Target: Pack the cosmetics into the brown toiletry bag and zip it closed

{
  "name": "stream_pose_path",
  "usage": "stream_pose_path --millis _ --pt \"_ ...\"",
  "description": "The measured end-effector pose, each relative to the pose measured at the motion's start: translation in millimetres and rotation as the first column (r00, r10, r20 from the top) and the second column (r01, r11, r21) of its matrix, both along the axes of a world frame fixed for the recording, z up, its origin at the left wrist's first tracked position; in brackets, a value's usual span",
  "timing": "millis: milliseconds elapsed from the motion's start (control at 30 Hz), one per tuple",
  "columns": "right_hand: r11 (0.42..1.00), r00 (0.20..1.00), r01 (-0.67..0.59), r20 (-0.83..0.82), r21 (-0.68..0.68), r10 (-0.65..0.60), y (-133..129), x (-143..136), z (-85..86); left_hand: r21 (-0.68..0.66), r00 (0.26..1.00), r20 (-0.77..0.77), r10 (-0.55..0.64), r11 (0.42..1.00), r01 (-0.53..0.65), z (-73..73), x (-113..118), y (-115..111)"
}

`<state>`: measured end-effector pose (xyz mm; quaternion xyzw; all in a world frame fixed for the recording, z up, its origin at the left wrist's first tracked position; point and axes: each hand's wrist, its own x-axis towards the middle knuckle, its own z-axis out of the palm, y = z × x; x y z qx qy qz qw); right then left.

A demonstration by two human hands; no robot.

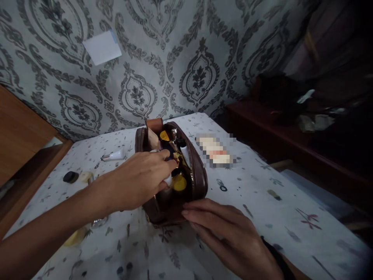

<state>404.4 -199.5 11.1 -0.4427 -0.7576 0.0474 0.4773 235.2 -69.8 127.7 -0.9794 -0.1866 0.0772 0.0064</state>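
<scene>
A dark brown toiletry bag (199, 175), unzipped, lies on the patterned cloth with several small items inside. My left hand (142, 175) reaches into it from the left, fingers bent; a small white item (168, 180) shows between thumb and forefinger, its kind hidden. Near those fingers are a yellow-lidded container (178, 182) and some gold-coloured pieces (177, 157). Farther back sit another yellow round item (164, 135) and a white tube with a black cap (184, 149). My right hand (227, 233) holds the bag's near edge with its fingertips; its thumb is hidden.
White printed cloth (247, 186) covers the table. A white tube (115, 155), a black round cap (70, 177) and a cream-coloured item (86, 177) lie left; a yellowish round item (75, 237) sits below my left forearm. Right of the bag is a pixelated object (215, 151). Patterned wall (166, 70) stands behind.
</scene>
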Motion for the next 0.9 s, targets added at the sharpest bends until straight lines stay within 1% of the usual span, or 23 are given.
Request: stream_pose_path --millis 67,233,333,467,567,667,733,800,900 --pt "1.000 1.000 -0.010 -0.003 -0.001 0.010 0 0 -0.7 -0.005 1.000 0.006 0.009 1.000 -0.009 -0.9 -1 0" --pt "0.999 1.000 -0.026 -0.006 -0.026 0.025 -1 -2 1.2 0.005 0.998 -0.053 0.040 0.999 -0.040 2.8 2 -3" --pt "1.000 1.000 -0.015 0.004 -0.023 0.015 -1 -3 4.7 0.011 0.999 -0.035 0.038 0.999 -0.037 5.0 3 -4" --pt "1.000 1.000 0.000 -0.013 -0.025 0.000 0 -6 9.0 0.008 0.996 0.065 0.061 0.998 -0.061 9.3 -1 -5" --pt "0.999 1.000 -0.001 -0.027 -0.043 0.000 1 -8 9.0 -0.017 0.963 0.249 0.104 0.995 -0.103 14.6 -13 -7" --pt "0.999 0.999 0.028 -0.028 -0.042 -0.029 -1 -10 7.3 -0.062 0.864 0.454 0.218 0.975 -0.213 15.4 -38 -11" --pt "0.997 0.997 0.071 -0.031 -0.012 -0.071 -5 -11 7.4 -0.095 0.785 0.533 0.317 0.944 -0.316 9.5 -62 -12" --pt "0.994 0.993 0.111 -0.036 0.019 -0.110 -11 -13 8.7 -0.137 0.716 0.555 0.423 0.896 -0.423 -2.2 -92 -12" --pt "0.990 0.992 0.122 -0.016 0.070 -0.121 -21 -17 10.2 -0.201 0.619 0.525 0.585 0.791 -0.577 -27.3 -145 -11"
